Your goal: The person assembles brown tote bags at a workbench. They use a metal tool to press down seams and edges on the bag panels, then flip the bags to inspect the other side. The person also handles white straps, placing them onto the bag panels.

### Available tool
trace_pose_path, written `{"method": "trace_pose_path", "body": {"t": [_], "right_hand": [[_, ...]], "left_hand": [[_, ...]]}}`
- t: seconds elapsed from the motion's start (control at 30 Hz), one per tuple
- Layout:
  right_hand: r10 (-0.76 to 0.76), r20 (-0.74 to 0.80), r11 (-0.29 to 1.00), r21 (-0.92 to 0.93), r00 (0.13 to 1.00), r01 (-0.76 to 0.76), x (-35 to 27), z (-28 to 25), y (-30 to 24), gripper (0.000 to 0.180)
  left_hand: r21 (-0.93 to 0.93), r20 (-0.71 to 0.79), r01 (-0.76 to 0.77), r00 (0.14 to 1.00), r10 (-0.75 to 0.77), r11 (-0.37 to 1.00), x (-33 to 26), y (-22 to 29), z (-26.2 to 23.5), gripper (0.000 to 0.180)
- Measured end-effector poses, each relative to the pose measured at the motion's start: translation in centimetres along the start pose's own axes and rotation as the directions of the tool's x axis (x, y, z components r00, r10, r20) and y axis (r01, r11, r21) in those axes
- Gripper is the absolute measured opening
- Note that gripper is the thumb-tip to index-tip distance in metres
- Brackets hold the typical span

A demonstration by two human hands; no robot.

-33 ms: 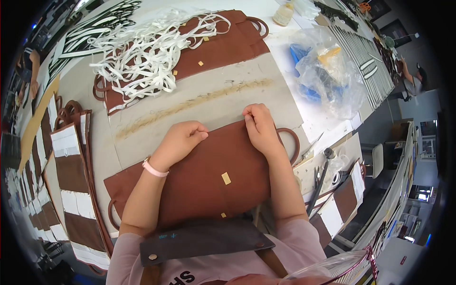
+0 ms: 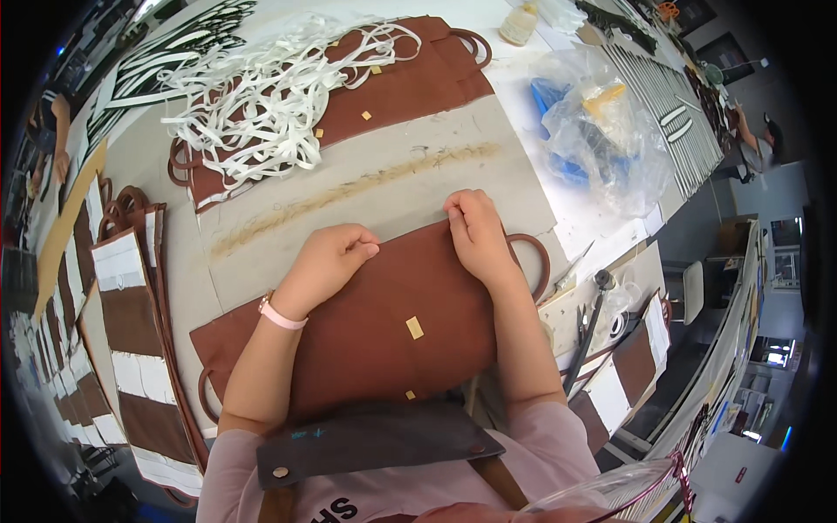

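A reddish-brown, leather-like bag panel [image 2: 375,322] lies across the near side of the table, reaching my lap. It has a small gold tab [image 2: 414,328] and a looped handle [image 2: 534,261] at its right end. My left hand [image 2: 327,266], with a pink wristband, is closed at the panel's far edge. Thumb and curled fingers pinch that edge. Farther right along the same edge, my right hand [image 2: 475,231] is also closed on it, thumb on the near side. The fingertips of both hands are partly hidden.
Beyond lies another brown panel [image 2: 410,87] under tangled white strips [image 2: 261,96]. Stacked panels [image 2: 144,349] stand at left. A crumpled plastic bag [image 2: 602,139], a bottle [image 2: 518,24] and a pointed tool [image 2: 575,266] are at right. Other people work at both sides.
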State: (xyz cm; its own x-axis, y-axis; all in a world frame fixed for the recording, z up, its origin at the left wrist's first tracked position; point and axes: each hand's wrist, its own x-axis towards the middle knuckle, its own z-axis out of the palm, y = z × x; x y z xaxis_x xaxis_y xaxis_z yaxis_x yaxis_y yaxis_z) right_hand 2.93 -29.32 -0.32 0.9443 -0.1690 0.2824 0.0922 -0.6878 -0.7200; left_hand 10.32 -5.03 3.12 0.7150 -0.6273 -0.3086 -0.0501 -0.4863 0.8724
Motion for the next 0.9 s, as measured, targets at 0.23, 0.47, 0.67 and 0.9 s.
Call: {"method": "trace_pose_path", "body": {"t": [0.23, 0.47, 0.67, 0.9], "right_hand": [[-0.001, -0.06, 0.995, -0.104, 0.998, -0.006, 0.3, 0.2, 0.1, 0.01], [-0.002, -0.093, 0.991, -0.131, 0.996, -0.011, 0.5, -0.1, 1.2, 0.016], [0.109, -0.17, 0.994, -0.015, 0.979, -0.113, 0.4, -0.1, 1.9, 0.023], [0.213, -0.309, 0.977, 0.043, 0.927, -0.21, 0.4, -0.1, 1.7, 0.025]], "left_hand": [[0.06, -0.047, -0.044, 0.998, 0.047, 0.997, -0.2, -0.2, 0.1, 0.018], [0.093, -0.057, -0.07, 0.996, 0.075, 0.993, 0.1, -0.4, 0.2, 0.019], [0.096, -0.039, -0.085, 0.995, 0.09, 0.992, 0.1, -0.3, -0.1, 0.017], [0.095, -0.026, -0.08, 0.996, 0.083, 0.992, 0.0, -0.2, -0.2, 0.017]]}}
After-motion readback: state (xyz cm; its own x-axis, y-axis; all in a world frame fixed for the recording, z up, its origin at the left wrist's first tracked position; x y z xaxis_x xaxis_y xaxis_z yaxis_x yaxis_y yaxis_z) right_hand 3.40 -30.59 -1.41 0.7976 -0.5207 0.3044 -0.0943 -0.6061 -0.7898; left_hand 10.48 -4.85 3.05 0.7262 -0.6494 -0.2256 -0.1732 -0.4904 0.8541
